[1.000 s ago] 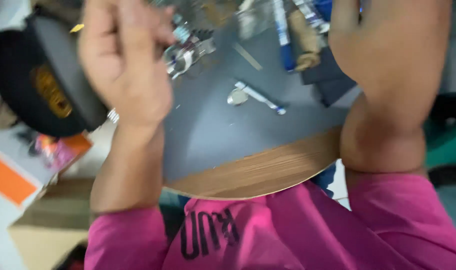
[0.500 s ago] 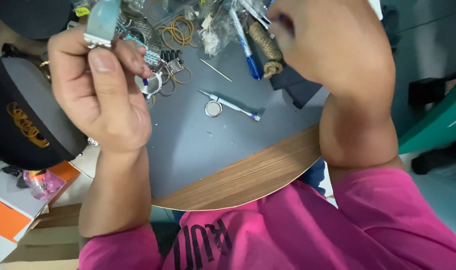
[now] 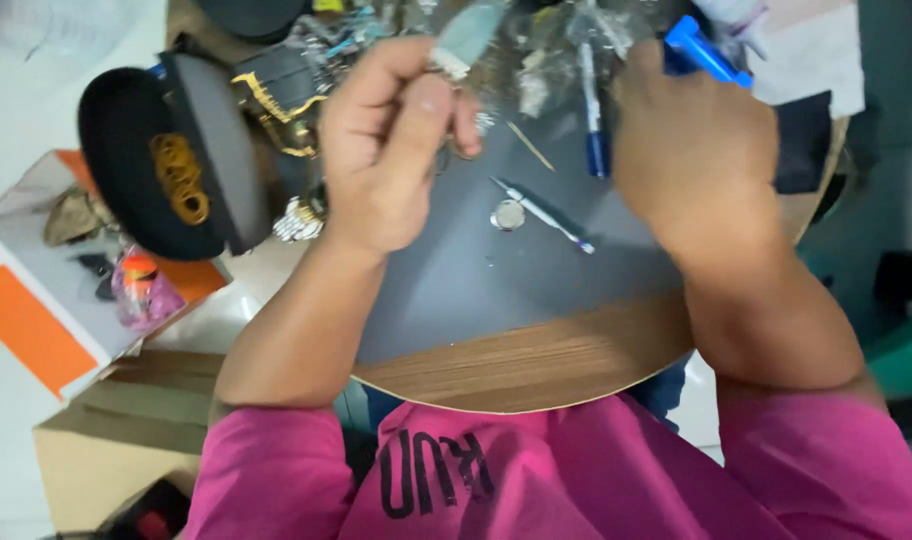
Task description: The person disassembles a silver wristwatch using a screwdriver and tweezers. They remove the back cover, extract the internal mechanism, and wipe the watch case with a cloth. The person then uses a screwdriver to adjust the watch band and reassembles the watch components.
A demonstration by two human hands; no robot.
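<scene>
i see the left hand (image 3: 386, 150) pinching a pale strip (image 3: 466, 35) above the round table (image 3: 536, 360); right hand (image 3: 691, 150) beside it, grip hidden, can't tell.

Taking the small round metal disc (image 3: 508, 214) as landmark: the dark tabletop (image 3: 456, 290) on the near side of it lies bare down to the wooden edge, open passage. Beyond it, a blurred clutter of clear bags and tools (image 3: 536, 60), probably tightly packed, blocks the way. A slim pen-like tool (image 3: 548, 217) lies just beside it.
</scene>
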